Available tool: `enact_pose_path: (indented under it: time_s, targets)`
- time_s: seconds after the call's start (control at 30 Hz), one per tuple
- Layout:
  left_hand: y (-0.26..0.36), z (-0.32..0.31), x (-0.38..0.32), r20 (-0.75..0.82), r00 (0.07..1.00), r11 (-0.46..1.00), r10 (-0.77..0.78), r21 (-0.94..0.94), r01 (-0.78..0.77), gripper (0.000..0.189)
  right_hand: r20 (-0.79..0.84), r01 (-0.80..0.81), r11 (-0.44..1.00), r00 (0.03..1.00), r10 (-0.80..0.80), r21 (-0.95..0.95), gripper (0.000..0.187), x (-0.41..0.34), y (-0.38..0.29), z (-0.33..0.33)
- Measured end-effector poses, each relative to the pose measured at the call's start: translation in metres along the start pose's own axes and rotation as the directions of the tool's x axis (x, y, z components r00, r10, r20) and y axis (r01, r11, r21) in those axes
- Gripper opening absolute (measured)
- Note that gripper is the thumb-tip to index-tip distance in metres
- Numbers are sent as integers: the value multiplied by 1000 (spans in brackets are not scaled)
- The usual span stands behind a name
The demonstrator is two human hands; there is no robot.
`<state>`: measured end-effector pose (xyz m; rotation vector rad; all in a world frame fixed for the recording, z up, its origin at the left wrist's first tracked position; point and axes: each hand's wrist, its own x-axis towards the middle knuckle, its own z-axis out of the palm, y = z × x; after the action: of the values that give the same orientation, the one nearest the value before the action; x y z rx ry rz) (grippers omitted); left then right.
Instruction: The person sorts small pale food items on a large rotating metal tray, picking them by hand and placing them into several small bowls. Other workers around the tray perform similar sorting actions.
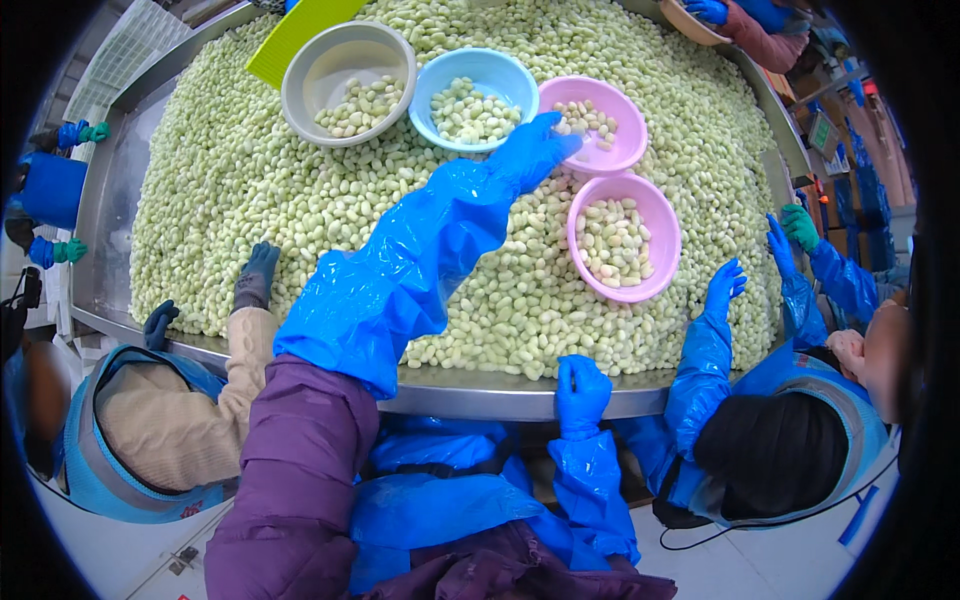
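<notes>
My left hand [532,154], in a blue glove and blue plastic sleeve, reaches across the heap of pale green oval fruits or nuts [360,202] to the near left rim of a pink bowl [630,127]. Its fingers look blurred, and whether they hold anything cannot be told. A light blue bowl [517,75] is just left of it, with a grey bowl [300,82] farther left. Nearer to me lies a second pink bowl [667,247]. Each bowl contains some of the green pieces. My right hand [583,390], gloved in blue, rests with curled fingers at the metal table's front edge [480,401].
Co-workers stand close on both sides; a grey-gloved hand [259,270] lies on the heap at left, a blue-gloved hand [725,285] is over it at right. More gloved hands are at the table's ends. A yellow-green plastic board [300,37] stands behind the grey bowl.
</notes>
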<state>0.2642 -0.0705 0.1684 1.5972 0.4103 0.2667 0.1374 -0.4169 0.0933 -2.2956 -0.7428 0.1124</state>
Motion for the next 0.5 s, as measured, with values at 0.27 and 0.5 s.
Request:
enact_pose_path:
  time_s: [0.27, 0.5]
  targets:
    - [-87, -29, -93, 31, 984, 679, -173, 728, 96, 25, 10, -14, 999, 1000, 15, -51, 5, 2, -4, -3]
    - [-138, -8, -117, 85, 959, 462, -272, 885, 53, 29, 2, 11, 1000, 1000, -11, -28, 5, 2, -1, -1]
